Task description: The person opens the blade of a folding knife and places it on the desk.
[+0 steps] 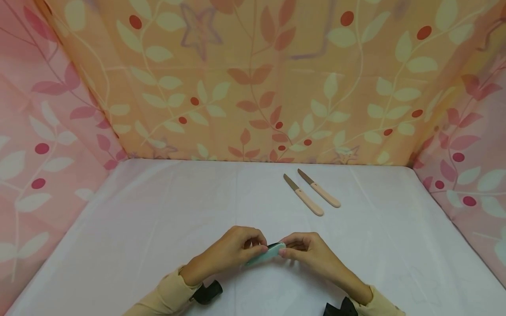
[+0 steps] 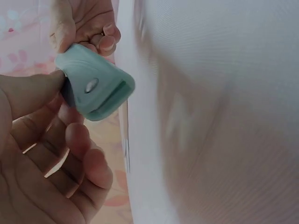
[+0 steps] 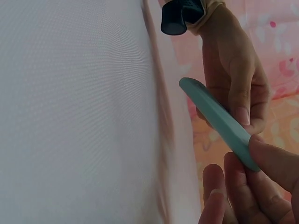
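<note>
Between the two hands, above the white tabletop, is a teal folding knife [image 1: 265, 256] with a dark strip along its upper edge. My left hand [image 1: 239, 245] pinches that dark part between thumb and forefinger. The thumb and fingers of my right hand [image 1: 310, 251] grip the far end of the teal handle. Seen from the left wrist, the folding knife [image 2: 100, 86] shows a silver rivet and a slot at its near end. The right wrist view gives the long smooth side of the handle [image 3: 217, 122], tilted.
Two knives with pale handles lie side by side beyond the hands, the nearer one [image 1: 308, 202] left of the other [image 1: 326, 195]. Patterned cloth walls [image 1: 253, 87] stand behind and at both sides of the white table [image 1: 178, 206]. Black wrist cameras [image 1: 209, 292] hang below the sleeves.
</note>
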The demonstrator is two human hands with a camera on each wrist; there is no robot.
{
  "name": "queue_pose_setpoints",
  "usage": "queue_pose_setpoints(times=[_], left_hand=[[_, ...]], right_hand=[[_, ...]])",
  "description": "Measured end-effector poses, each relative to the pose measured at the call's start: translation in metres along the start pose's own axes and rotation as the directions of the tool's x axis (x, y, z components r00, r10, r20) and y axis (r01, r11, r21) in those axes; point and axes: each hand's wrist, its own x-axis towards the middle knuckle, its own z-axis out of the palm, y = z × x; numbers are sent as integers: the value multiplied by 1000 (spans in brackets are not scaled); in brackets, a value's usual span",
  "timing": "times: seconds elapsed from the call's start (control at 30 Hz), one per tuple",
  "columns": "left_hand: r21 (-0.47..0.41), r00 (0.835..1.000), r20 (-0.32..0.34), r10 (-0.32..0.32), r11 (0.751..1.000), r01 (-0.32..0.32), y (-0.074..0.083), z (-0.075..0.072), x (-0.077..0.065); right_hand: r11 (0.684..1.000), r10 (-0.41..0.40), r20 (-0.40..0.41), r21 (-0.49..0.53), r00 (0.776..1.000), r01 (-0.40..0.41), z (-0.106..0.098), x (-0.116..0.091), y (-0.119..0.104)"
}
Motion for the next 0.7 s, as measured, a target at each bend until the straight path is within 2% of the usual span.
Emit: queue_pose_setpoints(times=[0.13, 0.37, 0.7], left_hand=[[10, 1000, -3, 1, 1000, -1, 0, 0, 0], [21, 999, -31, 24, 1000, -23, 1, 1, -1], [94, 996, -74, 39, 995, -32, 2, 2, -2]], right_hand=[[1000, -17, 10, 4, 1000, 17, 0, 0, 0], [1000, 3, 8, -13, 1000, -3, 0, 0, -1], [999, 2, 5, -32, 1000, -2, -2, 0, 0]])
